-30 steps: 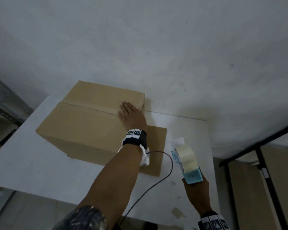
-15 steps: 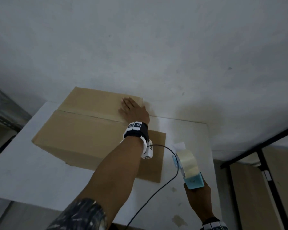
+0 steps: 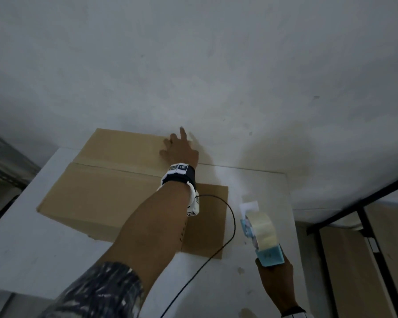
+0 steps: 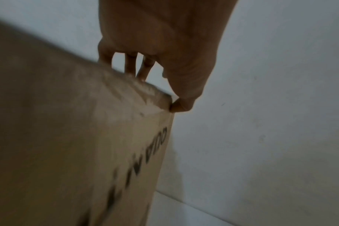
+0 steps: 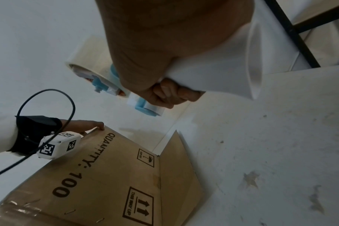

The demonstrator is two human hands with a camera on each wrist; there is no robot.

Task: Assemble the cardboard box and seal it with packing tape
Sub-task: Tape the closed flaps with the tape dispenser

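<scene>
Two flaps meet in an untaped seam on top of the cardboard box (image 3: 115,180), which sits at the table's (image 3: 32,237) far edge by the wall. I'd judge it light, stiff and hollow, so hold it by a corner. Your left hand (image 3: 178,149) curls over the far right top corner, one finger raised. Your right hand (image 3: 275,275) grips the tape dispenser (image 3: 261,232), held clear near the table's right edge.
</scene>
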